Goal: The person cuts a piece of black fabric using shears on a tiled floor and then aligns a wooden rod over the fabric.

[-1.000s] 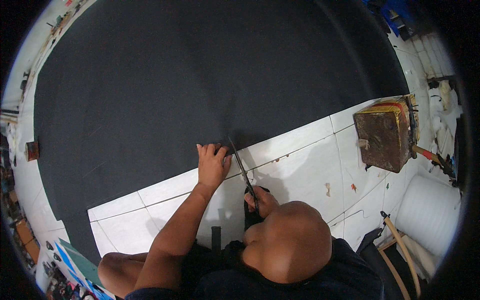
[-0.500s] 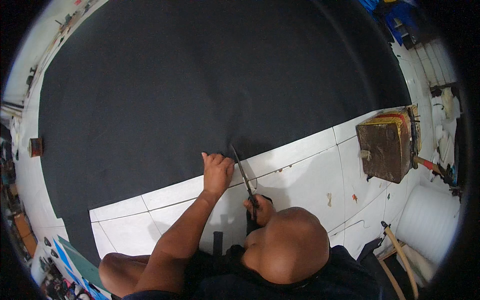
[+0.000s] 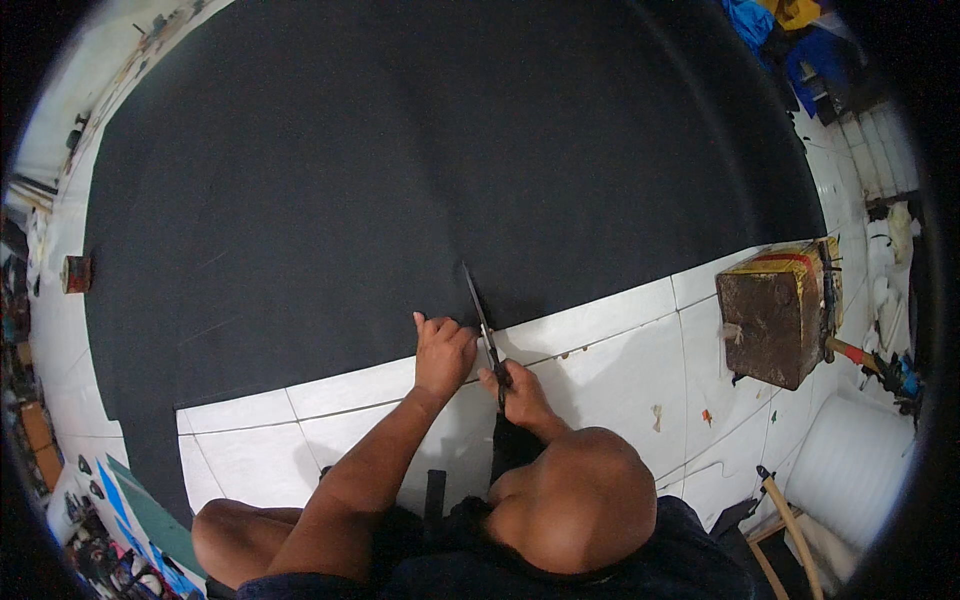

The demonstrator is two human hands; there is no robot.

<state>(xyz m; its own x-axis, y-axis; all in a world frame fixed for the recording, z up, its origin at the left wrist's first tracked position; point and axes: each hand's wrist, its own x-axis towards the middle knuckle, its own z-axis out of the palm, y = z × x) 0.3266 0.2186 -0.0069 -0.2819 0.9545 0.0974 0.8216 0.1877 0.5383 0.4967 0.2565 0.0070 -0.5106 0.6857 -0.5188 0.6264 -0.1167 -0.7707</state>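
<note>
Your right grip [image 3: 524, 392] is closed around the handles of the scissors [image 3: 489, 340], just in from the fabric's near edge. The blade points away from you over the black fabric [image 3: 400, 180]; you cannot tell from this view how far apart the two blades are. Your left grip [image 3: 446, 352] rests right beside the blade at that same edge, fingers curled; whether it pinches the cloth is hidden.

The fabric lies spread over the white tiled floor [image 3: 600, 345], its near edge running at a slant in front of you. To your right, near the fabric's edge, sits a brown box [image 3: 765, 325], with a white roll [image 3: 850, 465] and a curved wooden piece [image 3: 795, 525] nearer you. A small brown block [image 3: 77, 274] lies by the fabric's left edge, and a blue bundle [image 3: 822, 70] at the far right.
</note>
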